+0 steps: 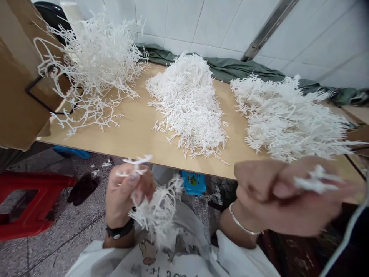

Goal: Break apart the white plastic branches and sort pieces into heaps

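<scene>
My left hand (121,192) is closed in front of my chest, pinching white branching plastic sprigs. A forked tip sticks up above the fingers, and a bushy white bunch (158,211) hangs beside the hand over my shirt. Off to the right, my right hand (268,196) is closed and blurred by motion. A small white plastic sprig (317,181) shows at its fingers. On the table, a heap of short white pieces (193,100) lies in the middle, a pile of white sprigs (288,115) at the right, and a tangle of long white branches (98,61) at the left.
The wooden table (129,130) stands against a tiled wall, with green cloth (230,69) along its back. A cardboard box (20,77) is at the left edge. Below are a red stool (31,200) and a blue stool (193,182). A pale cable (346,234) hangs at right.
</scene>
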Available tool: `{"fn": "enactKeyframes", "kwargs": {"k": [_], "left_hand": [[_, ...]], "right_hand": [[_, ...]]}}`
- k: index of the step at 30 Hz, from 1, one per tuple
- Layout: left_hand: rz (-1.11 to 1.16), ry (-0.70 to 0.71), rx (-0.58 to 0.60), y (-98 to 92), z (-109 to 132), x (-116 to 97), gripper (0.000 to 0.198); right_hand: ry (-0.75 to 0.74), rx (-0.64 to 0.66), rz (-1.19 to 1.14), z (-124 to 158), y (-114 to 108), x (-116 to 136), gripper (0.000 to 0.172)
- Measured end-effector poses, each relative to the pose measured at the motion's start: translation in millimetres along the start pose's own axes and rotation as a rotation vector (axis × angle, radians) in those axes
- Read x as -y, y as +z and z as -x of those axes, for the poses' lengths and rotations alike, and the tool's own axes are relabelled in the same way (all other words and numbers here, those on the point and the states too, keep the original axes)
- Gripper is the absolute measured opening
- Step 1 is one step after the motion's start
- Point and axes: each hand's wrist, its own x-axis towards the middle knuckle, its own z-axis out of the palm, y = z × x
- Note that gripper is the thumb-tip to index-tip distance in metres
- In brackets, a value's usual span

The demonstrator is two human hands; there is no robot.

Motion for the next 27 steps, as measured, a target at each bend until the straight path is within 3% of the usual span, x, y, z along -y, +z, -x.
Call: {"fn": "enactKeyframes", "kwargs": {"k": [2,3,5,7,9,12,15,18,22,25,27], "left_hand": [[-0.141,-0.002,-0.197,-10.0,7.3,-6.1,0.034],[-0.208,-0.001,-0.297,-13.9,9.5,-8.1,0.03],[-0.333,-0.01,-0.437,-18.8,11.1,-9.6,0.02],[-0.437,-0.051,-0.469,-20.4,10.2,-9.0,0.009],[-0.514,-0.105,-0.408,-20.1,8.5,-8.2,0.026],[-0.559,-0.13,-0.291,-18.1,7.7,-8.6,0.05],[-0.509,-0.09,-0.286,-14.0,8.2,-9.7,0.049],[-0.375,-0.078,-0.371,-7.1,7.6,-10.3,0.044],[-0.168,-0.113,-0.362,2.4,6.6,-11.1,0.038],[-0.123,-0.127,-0.324,7.4,8.6,-9.4,0.038],[-0.159,-0.1,-0.332,9.4,10.7,-6.0,0.042]], "right_hand": [[-0.103,-0.215,0.161,-19.3,2.3,-9.3,0.029],[-0.091,-0.217,0.308,-29.0,2.3,-18.8,0.021],[0.022,-0.07,0.668,-45.3,-0.6,-43.7,0.013],[0.064,-0.003,0.96,-53.5,-3.7,-67.7,0.026],[0.046,-0.009,1.061,-52.7,-3.1,-81.1,0.03],[0.02,-0.051,0.997,-42.5,4.3,-77.1,0.018],[0.078,0.005,0.837,-30.9,13.8,-57.2,0.034],[0.092,0.175,0.531,-16.5,25.7,-36.1,0.042],[0.038,0.479,0.084,11.2,51.2,-17.2,0.021],[0.012,0.553,0.017,30.9,73.3,-12.4,0.036],[-0.022,0.563,0.064,40.5,85.2,-12.2,0.033]]}}
